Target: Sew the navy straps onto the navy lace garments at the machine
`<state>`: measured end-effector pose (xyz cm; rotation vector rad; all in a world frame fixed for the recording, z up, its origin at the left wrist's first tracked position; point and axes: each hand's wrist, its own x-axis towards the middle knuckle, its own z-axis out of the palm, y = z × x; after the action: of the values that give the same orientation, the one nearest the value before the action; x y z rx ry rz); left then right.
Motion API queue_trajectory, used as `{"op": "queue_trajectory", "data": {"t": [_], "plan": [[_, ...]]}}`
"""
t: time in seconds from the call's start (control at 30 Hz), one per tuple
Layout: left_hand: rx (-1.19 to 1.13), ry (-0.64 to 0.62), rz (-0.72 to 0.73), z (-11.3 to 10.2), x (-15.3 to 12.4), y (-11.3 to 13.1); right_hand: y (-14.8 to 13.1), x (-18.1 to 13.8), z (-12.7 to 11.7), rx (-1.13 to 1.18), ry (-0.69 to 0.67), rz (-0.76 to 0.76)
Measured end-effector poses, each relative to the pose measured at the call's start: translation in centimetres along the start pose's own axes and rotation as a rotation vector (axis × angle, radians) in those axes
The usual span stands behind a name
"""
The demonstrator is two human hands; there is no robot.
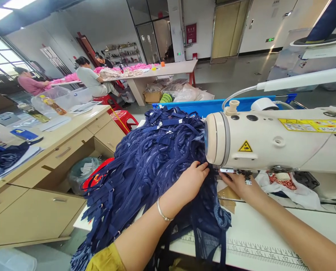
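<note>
A white sewing machine stands at the right, its head above the work. My left hand rests left of the needle area, fingers bent and closed on a navy mesh bra. My right hand reaches under the machine head from the right, beside the metal presser foot. Its fingers are held together at the bra's edge, their tips partly hidden. The bra hangs over the table's front edge. A large heap of navy bras with straps lies left of the machine, spilling down toward me.
The white machine table carries a printed ruler. White cloth lies under the machine arm. At left stands a wooden cabinet with bottles on top; a red stool is behind. People sit at a far table with pink fabric.
</note>
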<state>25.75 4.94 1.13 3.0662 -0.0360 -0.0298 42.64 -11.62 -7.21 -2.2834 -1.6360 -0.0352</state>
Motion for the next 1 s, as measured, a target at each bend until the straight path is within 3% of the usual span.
{"op": "queue_trajectory", "data": {"t": [0.1, 0.2, 0.5, 0.63, 0.87, 1.0], "plan": [[-0.012, 0.021, 0.007, 0.3, 0.1, -0.3, 0.8, -0.5, 0.8, -0.283, 0.188, -0.240], [-0.062, 0.032, -0.005, 0.6, 0.1, -0.4, 1.2, -0.6, 1.4, -0.465, 0.279, -0.346], [-0.186, 0.010, -0.042, 1.7, 0.4, -1.0, 0.7, 0.0, 0.9, -0.305, 0.293, -0.326], [-0.155, 0.040, -0.057, 1.9, 0.6, -1.0, 1.1, 0.1, 1.8, -0.259, 0.327, -0.269], [-0.130, 0.020, -0.064, 1.8, 0.9, -0.9, 2.4, -0.9, 3.5, -0.544, 0.383, -0.388], [-0.133, 0.028, -0.047, 2.0, 0.8, -1.1, 2.2, -1.1, 3.3, -0.455, 0.393, -0.379]]}}
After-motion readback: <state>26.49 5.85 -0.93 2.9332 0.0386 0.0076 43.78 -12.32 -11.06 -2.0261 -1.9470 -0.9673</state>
